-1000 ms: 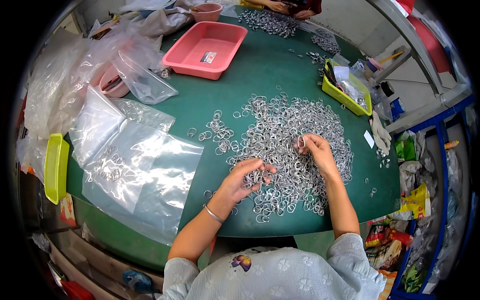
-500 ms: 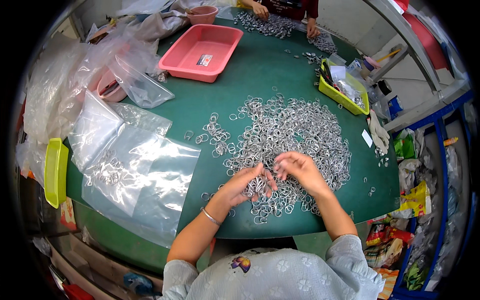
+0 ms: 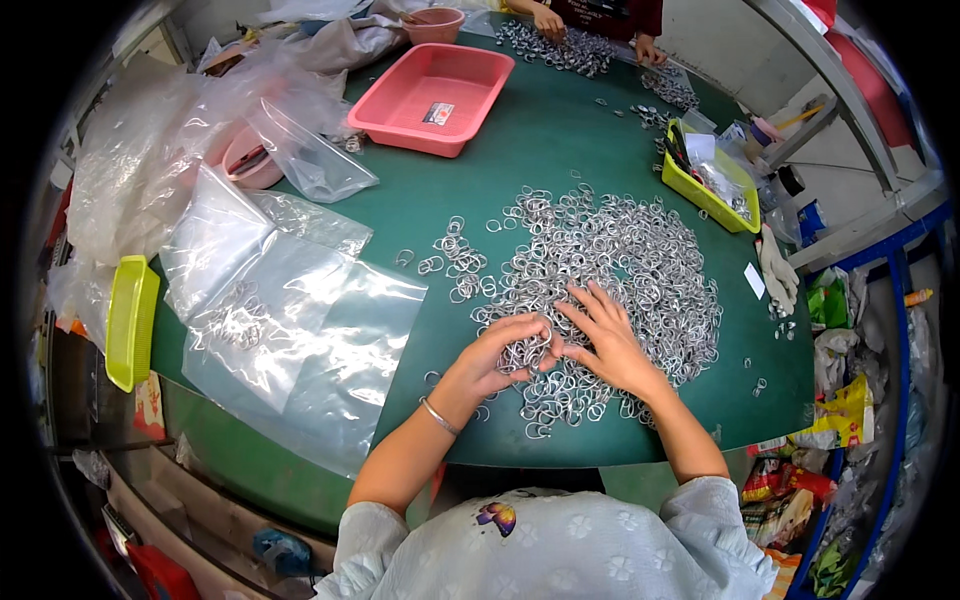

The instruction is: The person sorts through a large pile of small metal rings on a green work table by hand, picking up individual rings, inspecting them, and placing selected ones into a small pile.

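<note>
A broad heap of small silvery metal rings (image 3: 640,270) covers the middle of the green table. At its near left side, my left hand (image 3: 505,350) is curled around a clump of metal rings (image 3: 525,352), palm turned inward. My right hand (image 3: 608,340) lies palm down on the heap with fingers spread, its thumb close to the left fingertips. Whether a ring is under the right fingers is hidden. A looser group of rings (image 3: 462,262) lies left of the heap.
Clear plastic bags (image 3: 300,320) spread across the left, with rings in one. A pink tray (image 3: 435,100) stands at the back, a yellow-green basket (image 3: 708,178) at right, another green basket (image 3: 130,322) at far left. Across the table a co-worker's hands (image 3: 548,22) handle more rings.
My right hand has gone from bunched fingers above the heap to lying spread on the rings. My left hand still holds its clump. The whole view has shifted slightly.
</note>
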